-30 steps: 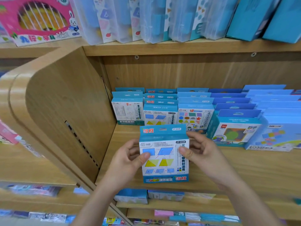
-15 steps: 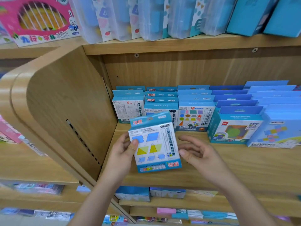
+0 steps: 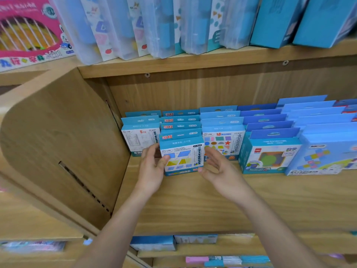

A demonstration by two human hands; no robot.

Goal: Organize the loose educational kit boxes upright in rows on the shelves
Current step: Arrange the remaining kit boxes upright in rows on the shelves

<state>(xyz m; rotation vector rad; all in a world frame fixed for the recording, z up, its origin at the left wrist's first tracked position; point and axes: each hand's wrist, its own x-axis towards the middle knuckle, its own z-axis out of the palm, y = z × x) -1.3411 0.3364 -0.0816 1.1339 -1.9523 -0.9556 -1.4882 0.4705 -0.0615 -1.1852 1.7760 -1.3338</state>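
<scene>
A blue and white kit box (image 3: 182, 157) printed with coloured shapes stands upright on the wooden shelf (image 3: 193, 200), at the front of a row of like boxes (image 3: 179, 120). My left hand (image 3: 152, 171) holds its left edge, thumb on the front and fingers behind. My right hand (image 3: 218, 169) hovers open just right of the box's lower corner; contact is unclear. Neighbouring upright rows stand to the left (image 3: 140, 136) and right (image 3: 222, 138).
Larger blue boxes (image 3: 268, 153) fill the shelf's right side in rows. A curved wooden side panel (image 3: 63, 142) closes the left. Clear plastic cases (image 3: 154, 26) and a pink box (image 3: 29, 29) stand on the shelf above. Boxes (image 3: 154, 242) lie flat on the shelf below.
The box moved from in front of the shelf back and up to the front of its row. My right hand let go and opened; my left hand kept hold.
</scene>
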